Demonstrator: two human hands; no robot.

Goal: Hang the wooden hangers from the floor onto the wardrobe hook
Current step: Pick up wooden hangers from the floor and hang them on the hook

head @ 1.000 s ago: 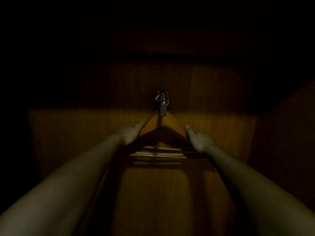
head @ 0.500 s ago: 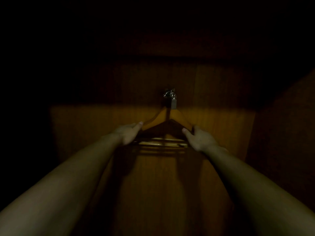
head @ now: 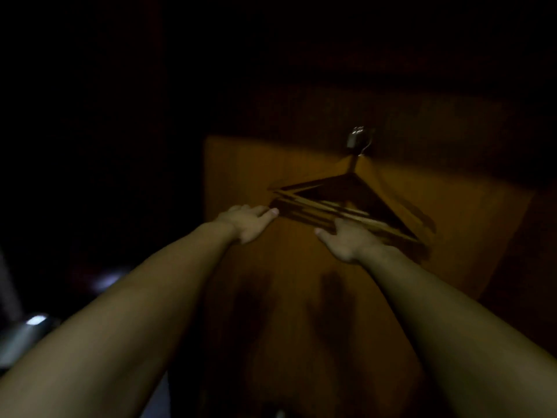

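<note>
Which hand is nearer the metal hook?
Right. The right hand is on the bottom bars of the hangers, almost straight below the hook. The left hand is at their left tip, farther off to the side.

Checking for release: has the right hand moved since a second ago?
Yes. The right hand shifted left against the hook, from the hangers' right shoulder to their lower bars.

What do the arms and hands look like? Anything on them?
The left arm and right arm are bare: no sleeves show. The left hand and right hand wear no gloves; no watch or ring shows in the dim light.
</note>
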